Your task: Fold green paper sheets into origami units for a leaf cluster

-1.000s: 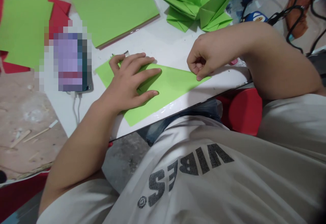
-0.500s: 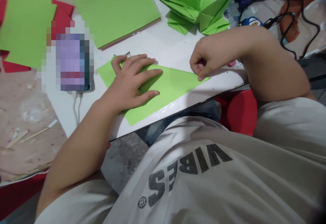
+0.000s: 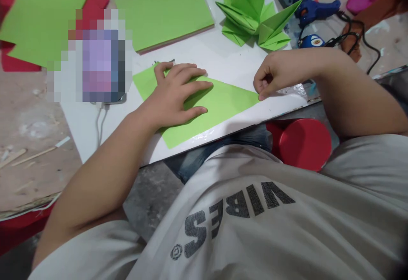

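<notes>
A folded sheet of green paper [image 3: 226,101] lies on the white board [image 3: 210,57] near its front edge. My left hand [image 3: 177,95] lies flat on the paper's left half, fingers spread and stretched out. My right hand [image 3: 270,78] is curled at the paper's right corner, thumb and forefinger pressed together on the tip. The paper's middle shows between the two hands.
A stack of green sheets [image 3: 165,8] lies at the back, folded green paper shapes [image 3: 255,21] to its right. A blue glue gun [image 3: 314,6] with black cables sits at the far right. A blurred-out object [image 3: 95,59] stands left. A red stool [image 3: 302,142] is below the board edge.
Both hands keep their places on the paper. The camera has shifted, so everything sits a little further right in the picture.
</notes>
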The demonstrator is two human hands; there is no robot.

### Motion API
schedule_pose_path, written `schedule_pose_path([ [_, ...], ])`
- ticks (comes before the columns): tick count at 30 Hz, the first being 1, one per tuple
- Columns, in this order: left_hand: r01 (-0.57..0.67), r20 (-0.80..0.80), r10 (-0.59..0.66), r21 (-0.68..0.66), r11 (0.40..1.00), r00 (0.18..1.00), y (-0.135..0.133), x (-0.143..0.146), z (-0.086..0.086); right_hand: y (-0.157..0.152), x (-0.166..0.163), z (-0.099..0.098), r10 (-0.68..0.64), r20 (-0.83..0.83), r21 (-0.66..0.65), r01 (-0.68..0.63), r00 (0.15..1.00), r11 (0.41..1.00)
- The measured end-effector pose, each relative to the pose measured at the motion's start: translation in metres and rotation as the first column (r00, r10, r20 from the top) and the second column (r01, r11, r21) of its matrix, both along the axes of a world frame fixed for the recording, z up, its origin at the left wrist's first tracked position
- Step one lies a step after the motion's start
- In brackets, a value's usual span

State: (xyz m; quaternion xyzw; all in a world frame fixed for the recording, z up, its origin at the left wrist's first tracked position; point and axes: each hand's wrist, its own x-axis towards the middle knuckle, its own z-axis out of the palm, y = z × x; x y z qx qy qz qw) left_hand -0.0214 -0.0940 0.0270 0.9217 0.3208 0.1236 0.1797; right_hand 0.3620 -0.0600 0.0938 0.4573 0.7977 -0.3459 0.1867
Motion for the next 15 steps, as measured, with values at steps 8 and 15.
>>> schedule_pose_path([
  [8,-0.006,-0.016,0.006,-0.004,1.000,1.000,0.000,0.003,0.003,-0.003,0.009,0.000,-0.052,-0.021,-0.017,0.052,0.998,0.999],
  [15,0.006,-0.025,-0.007,-0.021,1.000,1.000,0.000,0.005,0.003,-0.015,0.015,0.012,0.023,0.003,0.017,-0.024,1.000,1.000],
])
